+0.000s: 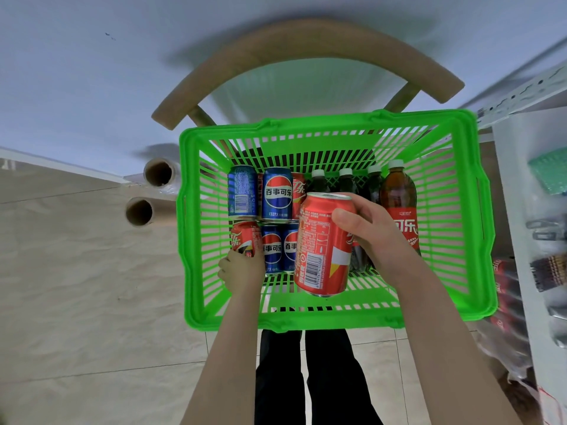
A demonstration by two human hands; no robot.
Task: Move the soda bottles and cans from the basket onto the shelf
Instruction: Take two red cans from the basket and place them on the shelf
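Note:
A green plastic basket (331,320) rests on a wooden chair. Inside lie several blue Pepsi cans (277,194), red cola cans and several dark soda bottles (399,194) with white caps. My right hand (374,237) grips a red cola can (325,243) lifted above the basket's middle. My left hand (242,271) reaches into the basket's near left corner and curls round another red cola can (244,237) lying there. The white shelf (521,210) stands at the right edge.
The wooden chair back (306,44) curves behind the basket. Two cardboard-cored rolls (147,191) lie to the left. The shelf holds wrapped red packs (506,289) and other goods. My dark trouser legs show below the basket on a tiled floor.

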